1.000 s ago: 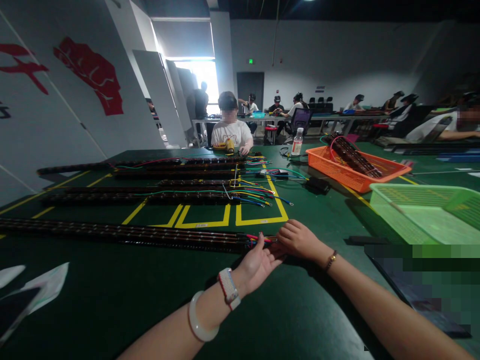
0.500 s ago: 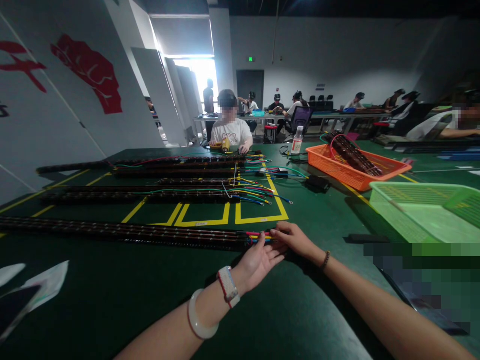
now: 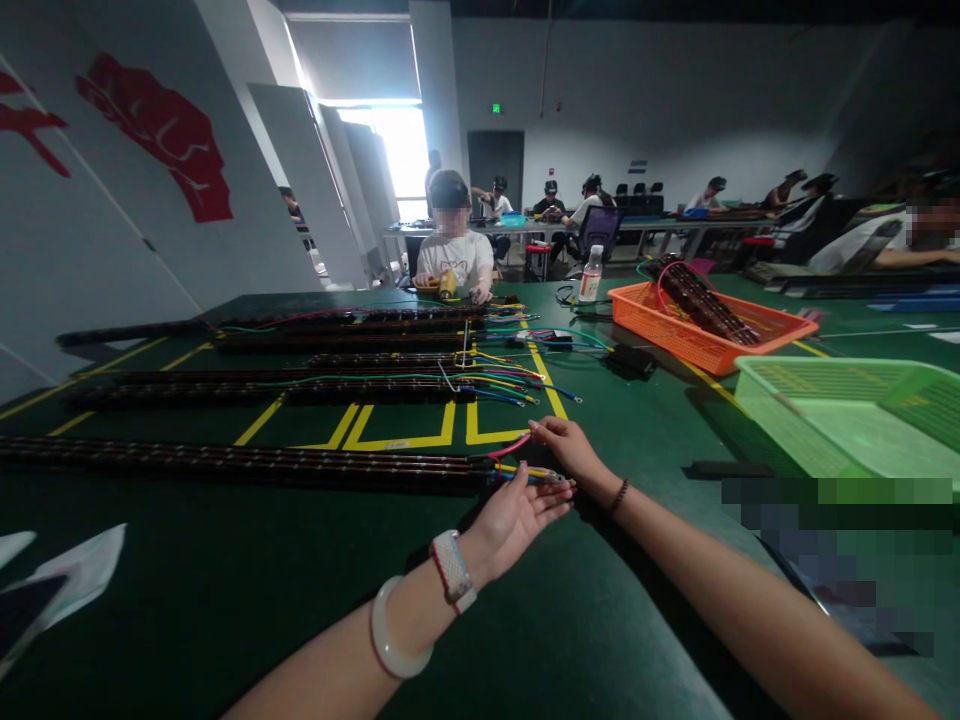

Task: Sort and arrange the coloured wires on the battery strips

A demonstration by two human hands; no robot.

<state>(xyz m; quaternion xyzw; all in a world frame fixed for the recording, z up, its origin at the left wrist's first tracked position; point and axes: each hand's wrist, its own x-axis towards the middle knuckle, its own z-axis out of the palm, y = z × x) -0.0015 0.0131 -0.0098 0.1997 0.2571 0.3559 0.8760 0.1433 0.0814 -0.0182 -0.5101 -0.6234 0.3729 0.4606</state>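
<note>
One pink wire [image 3: 511,446] is pinched at its free end between the thumb and fingers of my right hand [image 3: 570,450], lifted and apart from its neighbours. The other wires [image 3: 517,472], yellow and blue among them, lie together at my left hand [image 3: 517,520], which is palm up with the fingers stretched out and the thumb resting by them; I cannot tell how firmly it bears on them. Their metal ends [image 3: 556,478] rest near my left fingertips.

All these wires come out of the long dark bundle [image 3: 300,462], which lies flat on the table [image 3: 300,600], reaching away to the left of my hands. So far, only the pink wire stands separate; the rest are close together, and I see nothing fastened to their ends.

Beyond my hands, more dark bundles [image 3: 337,388] lie across yellow tape [image 3: 397,443], with their coloured wires [image 3: 517,378] fanned out loose. Beyond and to the right of my right hand are an orange basket [image 3: 660,342] holding another bundle [image 3: 697,300], and a green basket [image 3: 772,420].
</note>
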